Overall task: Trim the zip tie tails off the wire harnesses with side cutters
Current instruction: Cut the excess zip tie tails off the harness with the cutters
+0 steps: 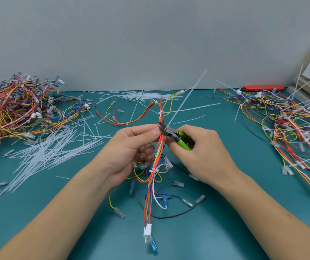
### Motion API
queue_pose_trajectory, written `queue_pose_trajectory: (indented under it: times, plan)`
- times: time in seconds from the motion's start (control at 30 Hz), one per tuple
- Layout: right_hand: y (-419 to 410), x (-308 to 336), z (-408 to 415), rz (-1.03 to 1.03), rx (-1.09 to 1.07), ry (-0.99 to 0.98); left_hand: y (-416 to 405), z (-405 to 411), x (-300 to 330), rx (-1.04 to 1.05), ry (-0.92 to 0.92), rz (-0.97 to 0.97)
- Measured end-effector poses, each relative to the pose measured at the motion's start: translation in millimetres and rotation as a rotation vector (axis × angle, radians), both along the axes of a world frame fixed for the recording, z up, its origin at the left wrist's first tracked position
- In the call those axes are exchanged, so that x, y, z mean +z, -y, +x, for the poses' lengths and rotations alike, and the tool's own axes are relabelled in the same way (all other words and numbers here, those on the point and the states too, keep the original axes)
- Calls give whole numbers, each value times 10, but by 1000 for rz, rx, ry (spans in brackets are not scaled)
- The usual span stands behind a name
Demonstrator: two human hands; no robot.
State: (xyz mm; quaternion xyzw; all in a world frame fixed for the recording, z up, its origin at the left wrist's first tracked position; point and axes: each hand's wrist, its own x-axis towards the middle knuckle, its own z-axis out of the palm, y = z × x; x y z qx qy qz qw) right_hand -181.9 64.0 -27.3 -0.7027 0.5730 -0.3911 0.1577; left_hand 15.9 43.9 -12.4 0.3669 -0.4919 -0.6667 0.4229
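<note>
Two hands engaged mid-desk: left hand [131, 145] pinches the limp, light harness [155, 166]; right hand [204, 149] grips cutters [171, 132] at the stiff tail [186, 98].

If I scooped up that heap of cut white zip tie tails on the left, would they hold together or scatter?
The cut zip tie tails would probably scatter: they lie as loose, separate strips. They look thin and straight, so likely light and springy. Smooth plastic may slip between fingers.

Teal counter [225, 212]. Tangled harness pile [15, 107] far left; second pile [291, 128] far right. Loose cut zip tie tails [52, 151] scattered left of centre. Orange-handled tool [263, 88] along back edge, by the wall.
</note>
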Motion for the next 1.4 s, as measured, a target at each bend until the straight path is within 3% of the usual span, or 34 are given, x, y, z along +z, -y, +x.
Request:
queue_pose_trajectory:
  times: [0.77,1.4]
  plan:
    - [13,-20,-13,93,26,-22,12,-24,-54,36,27,2]
    - [-56,96,-85,352,122,-294,-3,-38,-55,70,59,7]
